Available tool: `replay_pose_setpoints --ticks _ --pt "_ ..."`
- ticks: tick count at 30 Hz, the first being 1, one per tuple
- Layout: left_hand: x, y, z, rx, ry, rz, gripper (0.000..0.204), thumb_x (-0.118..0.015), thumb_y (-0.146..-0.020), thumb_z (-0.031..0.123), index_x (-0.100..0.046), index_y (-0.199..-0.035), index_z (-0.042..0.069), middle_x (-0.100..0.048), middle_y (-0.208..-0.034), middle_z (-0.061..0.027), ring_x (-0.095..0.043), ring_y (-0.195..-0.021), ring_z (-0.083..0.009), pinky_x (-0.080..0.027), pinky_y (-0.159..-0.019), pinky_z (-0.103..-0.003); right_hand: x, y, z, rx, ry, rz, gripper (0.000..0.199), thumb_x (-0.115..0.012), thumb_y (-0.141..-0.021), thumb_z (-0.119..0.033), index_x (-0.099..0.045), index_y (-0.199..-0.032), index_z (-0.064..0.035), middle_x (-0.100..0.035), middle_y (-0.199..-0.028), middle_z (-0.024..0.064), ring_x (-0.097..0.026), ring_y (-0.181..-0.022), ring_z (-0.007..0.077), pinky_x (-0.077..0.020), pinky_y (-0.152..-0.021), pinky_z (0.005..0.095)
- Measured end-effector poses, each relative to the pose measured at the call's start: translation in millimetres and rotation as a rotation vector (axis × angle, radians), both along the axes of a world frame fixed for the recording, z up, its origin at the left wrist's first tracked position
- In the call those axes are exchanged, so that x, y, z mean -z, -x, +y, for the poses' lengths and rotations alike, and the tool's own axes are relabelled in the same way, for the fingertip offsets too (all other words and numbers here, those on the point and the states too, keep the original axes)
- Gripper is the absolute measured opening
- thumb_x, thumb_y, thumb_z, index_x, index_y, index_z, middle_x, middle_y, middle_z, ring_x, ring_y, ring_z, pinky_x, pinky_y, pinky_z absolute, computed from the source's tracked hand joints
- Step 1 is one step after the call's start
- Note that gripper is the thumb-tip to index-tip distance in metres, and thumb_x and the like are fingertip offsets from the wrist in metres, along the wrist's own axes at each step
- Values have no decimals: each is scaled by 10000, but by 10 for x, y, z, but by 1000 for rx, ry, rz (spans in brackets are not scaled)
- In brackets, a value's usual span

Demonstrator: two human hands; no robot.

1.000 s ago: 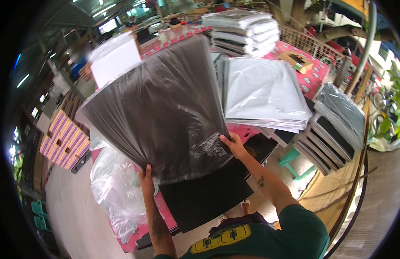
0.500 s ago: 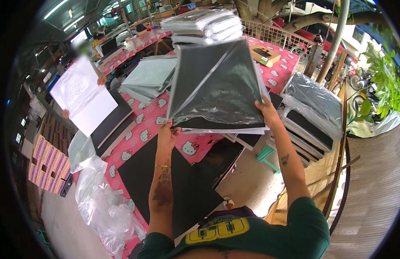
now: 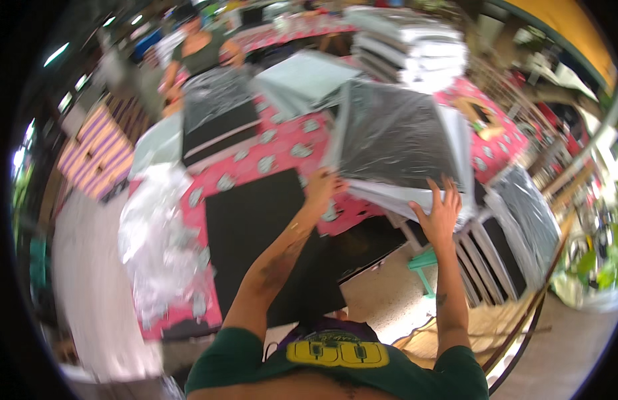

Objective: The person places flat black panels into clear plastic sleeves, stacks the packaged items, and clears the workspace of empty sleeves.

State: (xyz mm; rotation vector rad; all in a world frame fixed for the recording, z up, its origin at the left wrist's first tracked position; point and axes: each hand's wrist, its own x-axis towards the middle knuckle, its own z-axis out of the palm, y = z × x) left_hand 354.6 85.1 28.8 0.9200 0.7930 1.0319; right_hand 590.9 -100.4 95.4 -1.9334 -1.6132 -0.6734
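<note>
A black board in a clear plastic sleeve lies on white sheets beyond my hands, its sleeve creased and shiny. My left hand is at its near left corner with fingers curled in on the edge, somewhat blurred. Over the near right edge, my right hand is open with fingers spread, touching or just above the sleeve. White sheets stick out under the board's near side. Closer to me, a large bare black board lies flat on the pink patterned table cover.
Crumpled clear plastic covers the table's left edge. Stacked wrapped boards stand at right and at the back. A co-worker is behind black boards at far left. A green stool stands below the table's right side.
The sleeved board, held up before, is now down on the white sheets. My right hand has loosened and spread. The co-worker's raised white sheet is lowered. The view has turned left.
</note>
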Motion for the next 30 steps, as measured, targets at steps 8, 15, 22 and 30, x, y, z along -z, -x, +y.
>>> replay_pose_setpoints --ticks 8,15,22,30 --pt "-181 787 -460 -168 -505 479 226 -548 -843 97 -626 -1009 -34 -659 -853 -182 -684 -675 -226 -546 -612 -322 744 354 710 180 259 -169 484 -457 -903 -531 -508 -1297 -254 -508 -1309 46 -481 -1196 273 -370 -944 501" --pt "344 4287 -1733 -712 -455 1358 396 -607 -752 65 -582 -1146 88 -598 -1104 -183 -567 -1012 -365 -449 -897 -453 662 621 868 359 263 -154 474 -403 -927 -552 -519 -1278 -254 -518 -1286 64 -486 -1185 296 -387 -938 534" --pt "358 5185 -1868 -508 -838 1938 262 -628 -748 95 -634 -1009 118 -630 -1023 -122 -586 -992 -312 -429 -898 -517 899 4117 141 -1005 811 1040 354 -626 -884 -241 -585 -1151 -12 -599 -1078 153 -578 -1007 235 -458 -887 338" --pt "-750 4399 -1998 -369 -560 947 245 -674 -845 244 -622 -876 7 -573 -632 -81 -537 -568 -169 -423 -545 -324 748 4904 141 -1272 630 1646 262 -650 -885 -208 -626 -1062 -17 -627 -1004 35 -586 -871 116 -459 -837 288"
